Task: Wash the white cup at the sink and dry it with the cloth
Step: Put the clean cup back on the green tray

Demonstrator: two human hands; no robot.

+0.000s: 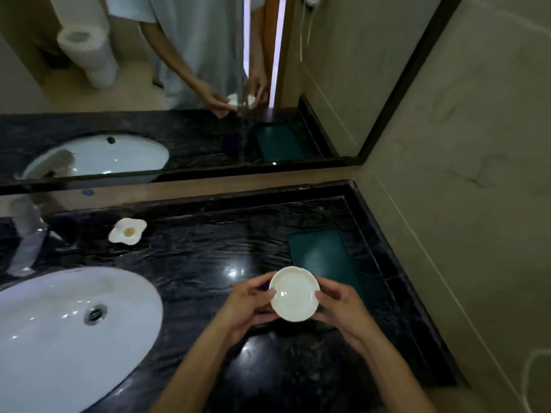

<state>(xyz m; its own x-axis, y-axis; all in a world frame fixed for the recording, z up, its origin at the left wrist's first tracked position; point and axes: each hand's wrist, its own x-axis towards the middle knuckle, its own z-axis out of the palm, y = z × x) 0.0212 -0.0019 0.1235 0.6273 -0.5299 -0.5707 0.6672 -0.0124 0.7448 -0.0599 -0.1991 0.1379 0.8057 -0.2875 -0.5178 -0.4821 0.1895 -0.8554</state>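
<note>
A: Item one, far left?
B: Oval white ceramic sink [59, 332], sunk in the glossy black marble bench [208, 248], with a round metal drain [94, 314]. Behind it, a blurred chrome tap [28, 242].

A: Next along?
B: Small white dish shaped like a fried egg [127, 231], yellowish centre, lying on the bench near the back edge, well apart from the hands.

A: The left hand?
B: Left hand [247, 305], fingers curled, thumb on the near-left rim of the round white cup with a wavy rim [293, 293]. Grip: grasping the cup.

A: The cup itself?
B: Held above the bench, right of the sink, between both hands, its open mouth facing the camera. It sits at the fingertips of each grip, not deep in the palms.

A: Right hand?
B: Right hand [340, 308], fingers curled round the cup's right rim. Grip: grasping the cup as well.

A: Further right?
B: Dark green rectangular tray [322, 254], flat on the bench just beyond the hands, near the beige wall [462, 204].

A: Above?
B: Mirror [179, 70], reflecting the same objects.
</note>
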